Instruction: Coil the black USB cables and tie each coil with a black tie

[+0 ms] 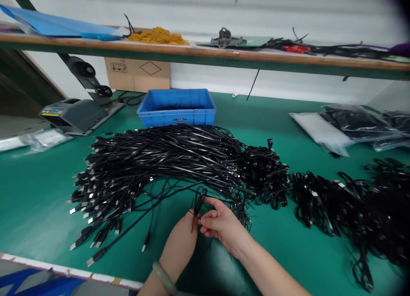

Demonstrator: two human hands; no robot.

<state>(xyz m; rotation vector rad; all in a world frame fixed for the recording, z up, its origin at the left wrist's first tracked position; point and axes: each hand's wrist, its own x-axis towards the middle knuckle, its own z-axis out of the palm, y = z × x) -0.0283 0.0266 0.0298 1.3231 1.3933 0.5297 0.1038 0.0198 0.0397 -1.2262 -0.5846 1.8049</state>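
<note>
My left hand [183,240] and my right hand [218,223] meet near the front of the green table [38,193]. Both pinch one thin black cable [199,200], folded into a small loop that sticks up between the fingertips. Its free ends trail left toward metal plugs [96,255]. Just behind my hands lies a big pile of loose black cables [160,163] with plugs fanning out on its left. A jade bangle [164,278] is on my left wrist.
Coiled black cable bundles [346,206] spread to the right. A blue bin [177,106] stands behind the pile. A tape dispenser machine [75,112] is at back left, bagged cables [352,123] at back right, a shelf [205,54] with yellow bands above.
</note>
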